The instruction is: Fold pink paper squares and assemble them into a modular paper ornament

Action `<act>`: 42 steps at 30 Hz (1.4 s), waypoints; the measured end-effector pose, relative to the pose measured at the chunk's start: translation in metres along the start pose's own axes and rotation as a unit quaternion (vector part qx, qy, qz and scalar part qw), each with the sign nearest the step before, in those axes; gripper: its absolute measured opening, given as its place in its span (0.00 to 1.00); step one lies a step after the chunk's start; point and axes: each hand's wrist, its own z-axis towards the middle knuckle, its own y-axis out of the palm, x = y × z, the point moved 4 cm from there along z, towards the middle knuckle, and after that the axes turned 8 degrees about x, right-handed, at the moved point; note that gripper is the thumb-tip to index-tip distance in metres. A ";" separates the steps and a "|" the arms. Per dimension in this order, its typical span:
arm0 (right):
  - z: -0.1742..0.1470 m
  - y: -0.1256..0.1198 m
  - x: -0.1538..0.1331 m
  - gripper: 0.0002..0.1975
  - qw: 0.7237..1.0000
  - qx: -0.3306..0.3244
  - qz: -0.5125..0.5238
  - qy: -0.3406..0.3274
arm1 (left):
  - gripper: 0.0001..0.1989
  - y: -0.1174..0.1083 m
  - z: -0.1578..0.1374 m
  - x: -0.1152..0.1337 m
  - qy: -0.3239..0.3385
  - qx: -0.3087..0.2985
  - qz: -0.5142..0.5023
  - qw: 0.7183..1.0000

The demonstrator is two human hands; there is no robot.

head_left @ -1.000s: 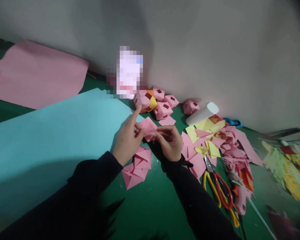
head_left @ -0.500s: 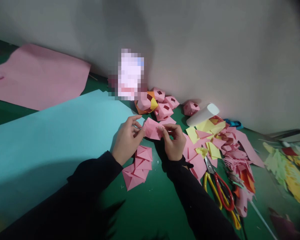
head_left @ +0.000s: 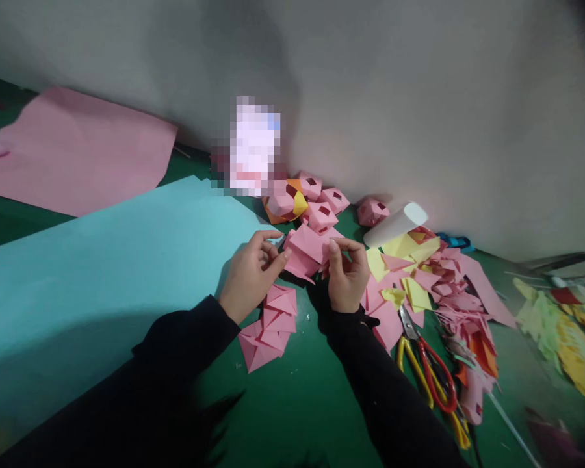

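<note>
Between my two hands, above the green table, is a pink folded paper piece (head_left: 306, 250) with creased flaps. My left hand (head_left: 253, 270) pinches its left edge between thumb and fingers. On the other side, my right hand (head_left: 347, 276) grips the right edge with thumb and forefinger. Just below lie several pink folded paper pieces (head_left: 268, 328), overlapping on the table. Behind the held paper sit several pink paper boxes (head_left: 320, 216) with small square openings, one cluster including orange and yellow paper.
A large light-blue sheet (head_left: 127, 260) covers the left side, with a pink sheet (head_left: 88, 153) behind it. To the right are a white bottle-like object (head_left: 394, 224), pink and yellow scraps (head_left: 419, 292) and red-handled scissors (head_left: 436, 374). A blurred bright screen (head_left: 255, 143) stands against the wall.
My right hand has shifted slightly right, away from my left. The pink paper between them now shows a wider, more opened-out shape with a flap hanging lower.
</note>
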 end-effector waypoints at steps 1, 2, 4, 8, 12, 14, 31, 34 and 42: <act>-0.001 0.000 -0.001 0.10 1.000 0.001 0.006 0.002 | 0.16 0.000 0.000 0.000 0.001 -0.001 0.000 1.000; -0.001 0.000 -0.003 0.10 1.000 0.005 0.007 0.001 | 0.16 0.000 0.000 0.000 0.003 -0.002 0.001 1.000; -0.004 -0.001 -0.005 0.09 1.000 0.014 0.000 -0.013 | 0.15 0.000 0.000 0.001 0.006 -0.005 0.001 1.000; -0.011 0.000 -0.008 0.07 0.998 -0.009 -0.005 -0.067 | 0.14 0.000 -0.001 0.001 0.003 -0.010 -0.017 1.000; -0.012 0.000 -0.008 0.07 0.994 -0.011 -0.030 -0.102 | 0.13 0.001 -0.002 0.003 -0.004 -0.026 -0.001 1.000; -0.009 -0.002 -0.009 0.07 0.991 0.013 -0.065 -0.119 | 0.12 0.001 -0.003 0.006 0.007 -0.030 0.035 0.999; -0.001 -0.001 -0.016 0.10 0.965 -0.010 -0.158 -0.210 | 0.08 0.001 -0.005 0.010 0.086 -0.015 0.083 0.993; -0.002 -0.002 -0.018 0.11 0.962 -0.006 -0.156 -0.223 | 0.08 -0.002 -0.004 0.010 0.085 0.010 0.045 0.995; -0.012 0.006 -0.029 0.10 0.952 -0.088 -0.144 -0.256 | 0.08 -0.003 -0.001 0.007 0.078 0.005 -0.005 0.997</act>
